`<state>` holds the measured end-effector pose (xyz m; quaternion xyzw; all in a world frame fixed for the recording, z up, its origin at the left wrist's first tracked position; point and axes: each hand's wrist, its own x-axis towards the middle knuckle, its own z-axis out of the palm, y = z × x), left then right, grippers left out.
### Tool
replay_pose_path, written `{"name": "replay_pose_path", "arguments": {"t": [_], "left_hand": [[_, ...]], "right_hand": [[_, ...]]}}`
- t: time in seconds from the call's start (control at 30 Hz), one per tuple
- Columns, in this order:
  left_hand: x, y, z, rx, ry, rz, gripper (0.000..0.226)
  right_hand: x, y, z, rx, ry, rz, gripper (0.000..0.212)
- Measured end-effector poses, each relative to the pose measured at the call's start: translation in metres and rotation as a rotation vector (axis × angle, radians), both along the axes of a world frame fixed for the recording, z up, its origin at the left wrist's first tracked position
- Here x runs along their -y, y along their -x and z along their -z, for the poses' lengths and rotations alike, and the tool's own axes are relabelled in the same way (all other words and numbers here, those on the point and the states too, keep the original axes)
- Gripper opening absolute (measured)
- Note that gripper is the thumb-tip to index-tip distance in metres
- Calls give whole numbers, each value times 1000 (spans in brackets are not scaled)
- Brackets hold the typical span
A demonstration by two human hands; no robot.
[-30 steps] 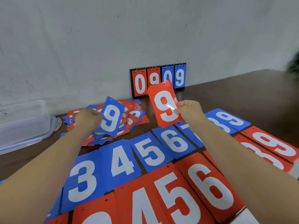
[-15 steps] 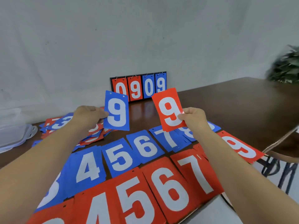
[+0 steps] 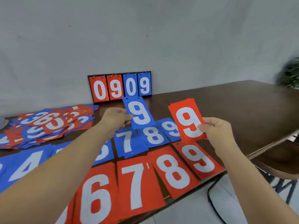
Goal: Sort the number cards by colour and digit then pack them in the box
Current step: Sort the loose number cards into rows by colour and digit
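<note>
Left hand [image 3: 113, 118] pinches a blue 9 card [image 3: 140, 113] by its left edge, thumb on the face and fingers curled behind. The card is up off the table [image 3: 226, 97], tilted, above the blue row. Right hand [image 3: 216, 130] grips a red 9 card [image 3: 187, 122] at its lower right edge, thumb on the face. Extra edges show along the card's top, so it may be more than one card; cannot tell the count. It hangs in the air over the 9 end of both rows.

On the table:
- Blue row [image 3: 129, 141] reads 4, then a stretch hidden by the left arm, then 7, 8, 9.
- Red row [image 3: 137, 183], in front of it, reads 6, 7, 8, 9 along the table's front edge.
- Loose pile [image 3: 48, 123] of mixed red and blue cards sits back left.
- Scoreboard stand [image 3: 119, 87] stands upright against the wall. Its cards hang on rings and read 0 9 0 9, a red pair then a blue pair.
- Pale sliver [image 3: 2, 122] at the far left edge: cannot tell if it is the box, and no contents are visible.
- Blurred plant [image 3: 291, 73] far right.
</note>
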<state>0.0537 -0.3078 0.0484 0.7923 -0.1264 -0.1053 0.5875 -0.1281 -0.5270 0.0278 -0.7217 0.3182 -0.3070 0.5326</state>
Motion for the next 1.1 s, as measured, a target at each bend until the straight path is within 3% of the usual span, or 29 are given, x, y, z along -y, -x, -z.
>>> {"name": "replay_pose_path", "arguments": {"t": [0.1,0.37,0.53,0.63,0.77,0.93,1.1], "left_hand": [[35,10,12,-8,-13,8,15],[98,27,31,-18,-69,30,7],[117,29,39,-9,-98,26,21],[123,30,47,14,-154,32,18],[131,30,55,141,-256,26,22],[138,28,61,313,-471,-15,44],[141,29,67,417,-650,-38,42]], "right_hand": [[14,20,13,-26,60,-41,15],[22,48,41,-139,115,-198,16],[21,50,45,-227,229,-203,26],[19,53,47,-275,324,-210,30],[21,57,48,-330,440,-195,29],[20,61,51,-491,676,-141,23],[18,59,55,-545,731,-128,39]]}}
